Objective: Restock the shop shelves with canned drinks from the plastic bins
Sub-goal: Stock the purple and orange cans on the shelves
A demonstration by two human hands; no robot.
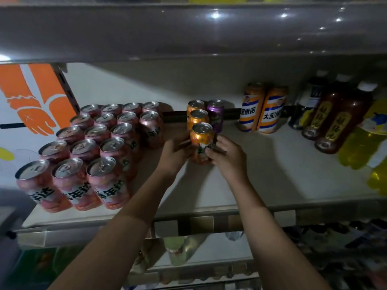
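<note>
An orange can [201,137] stands upright on the white shelf [272,176], at the front of a short row with two more orange cans [198,117] behind it. My left hand [175,152] grips its left side and my right hand [227,156] holds its right side, fingers curled on the label. A purple can [216,114] stands just right of the row. Several pink cans [100,143] fill the shelf's left part in rows. No plastic bin is in view.
Two tall orange-and-white cans [262,109] stand at the back right. Dark bottles [335,120] and yellow bottles [364,141] crowd the right end. A grey shelf [188,32] hangs low overhead. Bare shelf lies between the hands and the front edge.
</note>
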